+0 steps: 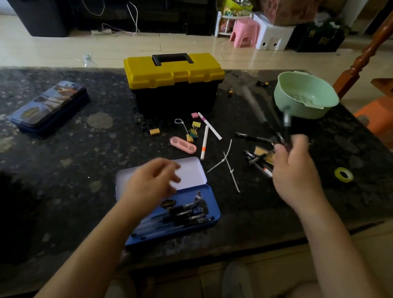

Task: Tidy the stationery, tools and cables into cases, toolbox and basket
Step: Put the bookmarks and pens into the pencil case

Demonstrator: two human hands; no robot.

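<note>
An open blue pencil case [209,201] lies at the table's near edge, with several black pens in its tray and its white-lined lid [192,170] flat behind. My left hand [151,179] hovers over the lid, fingers loosely curled, holding nothing. To the right, my right hand [292,170] grips a bunch of black pens [282,126] raised above more pens [256,158] lying on the table. Behind stand a closed yellow-and-black toolbox [174,83] and a green basket [305,92].
A second, closed pencil case [49,106] lies far left. Two white markers [209,129], binder clips [193,131], erasers [154,131], a pink case [183,145], white cable ties [228,165] and a yellow tape roll [343,174] are scattered on the dark stone table [49,175].
</note>
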